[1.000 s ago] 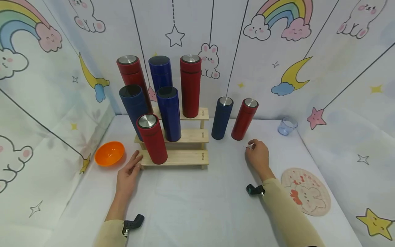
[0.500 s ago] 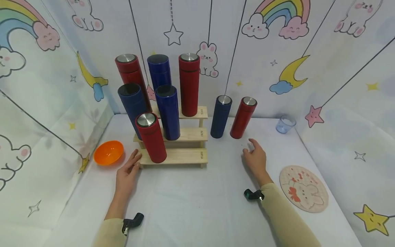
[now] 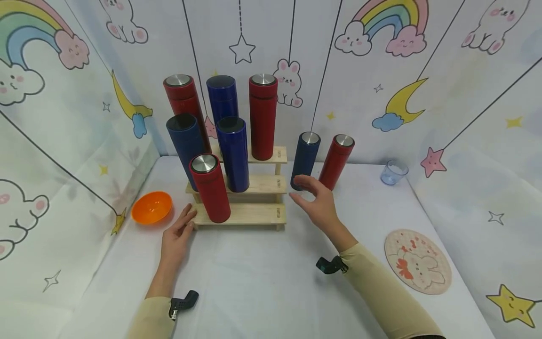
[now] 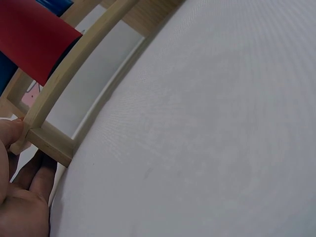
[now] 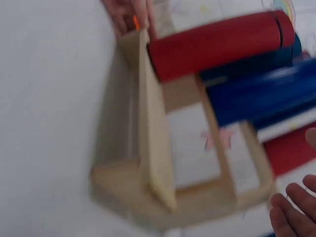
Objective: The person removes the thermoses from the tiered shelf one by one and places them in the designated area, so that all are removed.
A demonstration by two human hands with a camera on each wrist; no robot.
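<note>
A three-step wooden display stand (image 3: 258,214) carries several red and blue thermos flasks. My left hand (image 3: 175,242) grips the left end of its lowest step, thumb and fingers about the corner beside a leg (image 4: 52,144). On that step stands a red thermos (image 3: 210,190) with a silver lid top. My right hand (image 3: 319,205) is in front of a dark blue thermos (image 3: 306,157), thumb and fingers spread and curved with nothing between them. It hides the lower part of that thermos; whether they touch is unclear. Right beside leans into view a red thermos (image 3: 337,160), its base partly hidden.
An orange bowl (image 3: 151,208) sits left of the stand. To the far right are a small clear blue cup (image 3: 394,172) and a round mat with a rabbit print (image 3: 418,261). A patterned cloth backdrop (image 3: 360,94) rises behind the white table (image 3: 254,287).
My right hand has moved left from in front of the red thermos to the dark blue one, and its fingers have spread. My left hand stays at the stand.
</note>
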